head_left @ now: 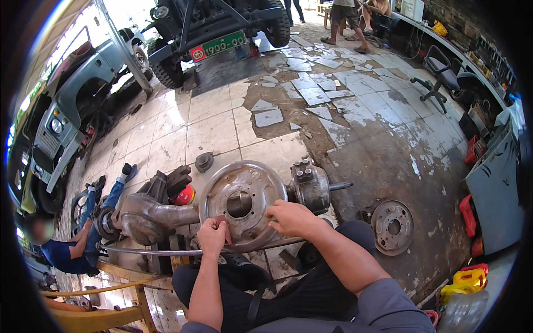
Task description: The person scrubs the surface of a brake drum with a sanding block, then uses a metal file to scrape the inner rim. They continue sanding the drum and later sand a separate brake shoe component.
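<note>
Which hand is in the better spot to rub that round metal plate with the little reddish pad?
Probably the left hand: it grips the reddish pad against the round metal plate. The right hand only rests on the plate's rim.

head-worn fisheye, facing down, close overhead

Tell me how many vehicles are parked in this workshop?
2 in view: a grey-green off-road vehicle at the left edge and a dark one at the top, beyond the cracked tile floor. Others may sit outside the picture.
</note>
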Available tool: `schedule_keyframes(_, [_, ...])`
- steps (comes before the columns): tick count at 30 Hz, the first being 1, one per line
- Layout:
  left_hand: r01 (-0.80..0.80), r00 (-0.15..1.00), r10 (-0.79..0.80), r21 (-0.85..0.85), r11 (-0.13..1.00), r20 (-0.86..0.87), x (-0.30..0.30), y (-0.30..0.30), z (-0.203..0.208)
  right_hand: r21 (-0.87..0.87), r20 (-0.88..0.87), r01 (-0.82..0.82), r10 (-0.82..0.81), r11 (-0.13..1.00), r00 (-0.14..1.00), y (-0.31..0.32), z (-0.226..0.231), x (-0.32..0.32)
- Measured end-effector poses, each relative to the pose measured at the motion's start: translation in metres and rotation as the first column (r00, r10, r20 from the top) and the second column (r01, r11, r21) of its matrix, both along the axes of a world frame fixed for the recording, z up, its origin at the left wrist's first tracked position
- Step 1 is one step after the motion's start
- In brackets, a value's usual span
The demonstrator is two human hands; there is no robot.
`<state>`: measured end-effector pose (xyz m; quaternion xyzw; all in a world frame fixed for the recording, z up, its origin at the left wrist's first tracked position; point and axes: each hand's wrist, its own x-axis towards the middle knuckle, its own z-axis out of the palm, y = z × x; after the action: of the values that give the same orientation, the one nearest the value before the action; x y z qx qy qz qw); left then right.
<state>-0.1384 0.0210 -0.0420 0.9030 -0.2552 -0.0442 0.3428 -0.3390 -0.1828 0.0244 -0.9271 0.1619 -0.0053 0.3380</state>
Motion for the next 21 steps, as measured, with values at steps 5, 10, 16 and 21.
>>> schedule_keyframes(5, [-0.030, 0.999, 0.030, -0.004, 1.000, -0.029, -0.001, -0.007, 0.005, -0.006, -0.029, -0.007, 0.006, 1.000, 1.000, 0.001, -0.004, 0.001])
schedule_keyframes(10, [-0.009, 1.000, 0.008, -0.020, 1.000, -0.019, -0.007, -0.004, 0.002, -0.017, -0.023, -0.018, 0.018, 1.000, 1.000, -0.001, -0.004, 0.001])
schedule_keyframes(16, [-0.035, 0.998, 0.033, 0.052, 0.998, 0.045, -0.001, 0.000, 0.002, -0.053, -0.022, -0.037, 0.035, 0.998, 0.999, 0.001, -0.006, 0.004])
schedule_keyframes(21, [-0.064, 0.996, 0.058, 0.101, 0.993, 0.066, 0.000, -0.005, 0.002, -0.066, 0.059, -0.026, 0.030, 0.998, 0.998, -0.004, -0.011, 0.001])
